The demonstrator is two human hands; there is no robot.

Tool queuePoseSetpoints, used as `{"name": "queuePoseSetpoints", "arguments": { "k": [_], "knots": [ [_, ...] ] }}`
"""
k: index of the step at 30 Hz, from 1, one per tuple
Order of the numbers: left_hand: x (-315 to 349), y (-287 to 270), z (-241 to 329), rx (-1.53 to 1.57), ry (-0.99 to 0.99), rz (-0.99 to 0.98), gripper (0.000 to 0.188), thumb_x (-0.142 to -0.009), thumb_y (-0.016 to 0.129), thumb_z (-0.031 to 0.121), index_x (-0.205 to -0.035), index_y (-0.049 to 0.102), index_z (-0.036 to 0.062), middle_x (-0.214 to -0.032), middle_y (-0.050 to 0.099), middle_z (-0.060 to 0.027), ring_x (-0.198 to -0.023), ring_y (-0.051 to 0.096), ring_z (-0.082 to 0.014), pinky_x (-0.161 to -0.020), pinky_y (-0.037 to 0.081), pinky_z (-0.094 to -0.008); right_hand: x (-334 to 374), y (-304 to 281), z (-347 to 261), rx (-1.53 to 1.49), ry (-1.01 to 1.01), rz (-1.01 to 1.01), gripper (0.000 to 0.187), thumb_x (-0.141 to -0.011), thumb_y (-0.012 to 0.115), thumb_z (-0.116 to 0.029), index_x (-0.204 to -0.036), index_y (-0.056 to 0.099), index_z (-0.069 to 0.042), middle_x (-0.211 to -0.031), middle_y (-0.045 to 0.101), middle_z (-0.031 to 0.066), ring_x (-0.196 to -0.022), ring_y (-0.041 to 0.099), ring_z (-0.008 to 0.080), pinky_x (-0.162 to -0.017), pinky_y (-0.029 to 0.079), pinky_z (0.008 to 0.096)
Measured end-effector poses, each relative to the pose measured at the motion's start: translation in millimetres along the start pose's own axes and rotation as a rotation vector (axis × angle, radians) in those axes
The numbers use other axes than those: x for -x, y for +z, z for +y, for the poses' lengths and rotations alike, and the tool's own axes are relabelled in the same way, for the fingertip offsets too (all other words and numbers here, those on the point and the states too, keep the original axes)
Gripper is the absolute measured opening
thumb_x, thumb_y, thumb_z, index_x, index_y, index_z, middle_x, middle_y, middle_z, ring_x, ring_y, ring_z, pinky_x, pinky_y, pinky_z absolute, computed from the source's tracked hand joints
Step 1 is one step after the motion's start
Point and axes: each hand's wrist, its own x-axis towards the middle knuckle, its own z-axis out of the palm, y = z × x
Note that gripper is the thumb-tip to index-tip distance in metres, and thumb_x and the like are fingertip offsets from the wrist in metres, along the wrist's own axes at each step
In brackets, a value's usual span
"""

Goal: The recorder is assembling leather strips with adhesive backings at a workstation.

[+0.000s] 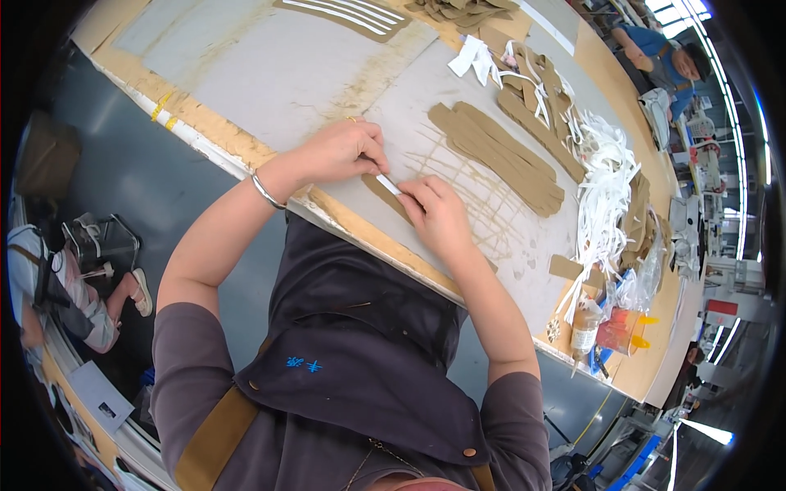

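Note:
Near the front edge of the table, a short white strip (388, 185) is stretched between my two hands, over a narrow brown fabric piece (381, 195). My left hand (347, 150) is closed, its fingertips pinching the strip's far-left end. The other end is pinched between the thumb and fingers of my right hand (436, 211), which covers part of the brown piece. Beyond my right hand lies a fanned stack of long brown fabric pieces (495, 155). A brown piece with several white strips (344, 15) lies at the far side.
To the right is a heap of loose white strips (604, 188), with more brown pieces (540, 106) beside it. A bottle (584, 329) and an orange-handled container (622, 331) stand near the right corner. One person (667, 69) is across the table; another (74, 282) sits at far left.

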Motion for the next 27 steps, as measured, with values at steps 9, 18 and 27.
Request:
{"name": "queuePoseSetpoints", "arguments": {
  "k": [9, 18, 27],
  "knots": [
    [23, 2, 4, -0.466, 0.294, 0.094, 0.022, -0.077, 0.066, 0.010, -0.094, 0.078, 0.0177, -0.101, 0.065, 0.0002, -0.099, 0.059, -0.0218, -0.088, 0.047, -0.0311, 11, -2, 3, 0.200, -0.104, 0.002, 0.013, -0.081, 0.074, -0.011, -0.093, 0.072, -0.010, -0.083, 0.060, 0.0056, -0.076, 0.062, 0.0241, -0.062, 0.052, 0.0371],
    [45, 43, 39, -0.519, 0.006, 0.201, 0.049, -0.084, 0.067, 0.024, -0.128, 0.057, 0.0048, -0.125, 0.057, -0.0123, -0.122, 0.053, -0.0302, -0.100, 0.043, -0.0427, -13, 24, -3, 0.245, -0.155, 0.136, 0.011, -0.080, 0.073, -0.013, -0.089, 0.068, -0.010, -0.084, 0.058, 0.0038, -0.079, 0.061, 0.0223, -0.064, 0.052, 0.0348],
    [41, 46, 68, -0.649, 0.143, 0.013, 0.073, -0.079, 0.070, 0.051, -0.140, 0.051, 0.0151, -0.130, 0.053, -0.0148, -0.122, 0.051, -0.0335, -0.100, 0.042, -0.0413, 54, -39, 7, 0.290, -0.112, -0.002, 0.019, -0.078, 0.076, -0.013, -0.097, 0.070, -0.012, -0.085, 0.059, 0.0025, -0.078, 0.061, 0.0214, -0.064, 0.052, 0.0336]
  ]
}}
